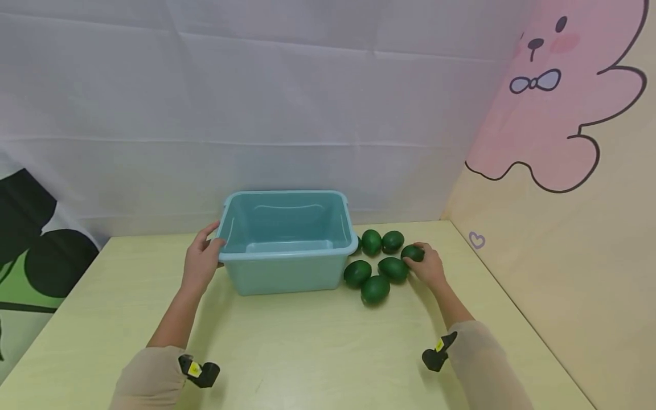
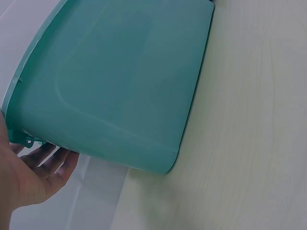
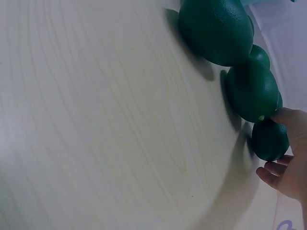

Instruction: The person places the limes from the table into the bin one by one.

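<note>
A light teal plastic tub (image 1: 287,273) stands at the back of the table. My left hand (image 1: 201,262) grips its left rim, the thumb at the edge and the other fingers below the lip in the left wrist view. To the tub's right lie several dark green avocados (image 1: 375,290). My right hand (image 1: 428,266) holds the rightmost avocado (image 3: 270,140) between the thumb and curled fingers. Beside it is another avocado (image 3: 253,91), with its pale stem end close to the thumb. The tub's inside shows no avocados in the head view.
The pale wood-grain table (image 1: 307,353) meets a white cloth backdrop (image 1: 256,114) behind the tub. On the right rises a cream wall (image 1: 589,256) with a pink bear picture (image 1: 553,114). Dark shapes on a printed panel (image 1: 61,262) show at the left.
</note>
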A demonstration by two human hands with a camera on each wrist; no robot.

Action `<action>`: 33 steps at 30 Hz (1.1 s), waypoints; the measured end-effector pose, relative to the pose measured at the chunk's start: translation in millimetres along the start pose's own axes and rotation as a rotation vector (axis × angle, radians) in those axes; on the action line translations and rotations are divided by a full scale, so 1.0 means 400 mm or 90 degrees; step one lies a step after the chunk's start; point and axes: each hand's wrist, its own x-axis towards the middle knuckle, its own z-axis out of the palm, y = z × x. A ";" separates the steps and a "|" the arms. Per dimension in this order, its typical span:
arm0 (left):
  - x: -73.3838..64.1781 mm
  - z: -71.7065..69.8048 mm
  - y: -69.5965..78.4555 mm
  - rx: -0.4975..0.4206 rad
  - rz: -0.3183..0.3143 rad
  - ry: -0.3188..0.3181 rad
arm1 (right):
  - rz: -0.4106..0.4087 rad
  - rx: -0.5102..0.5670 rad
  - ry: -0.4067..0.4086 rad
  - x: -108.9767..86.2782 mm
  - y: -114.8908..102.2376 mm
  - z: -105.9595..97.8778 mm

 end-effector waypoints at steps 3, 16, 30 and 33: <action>0.000 0.001 -0.002 0.000 0.003 0.000 | 0.020 0.028 0.012 -0.001 0.008 0.003; -0.003 0.000 -0.002 -0.004 0.007 -0.002 | 0.039 0.082 0.034 -0.014 0.022 -0.007; -0.001 0.001 0.003 0.008 0.008 0.000 | 0.015 0.148 0.054 -0.020 -0.008 -0.039; 0.001 0.002 0.003 0.008 0.007 -0.002 | -0.001 0.153 0.061 -0.021 -0.023 -0.046</action>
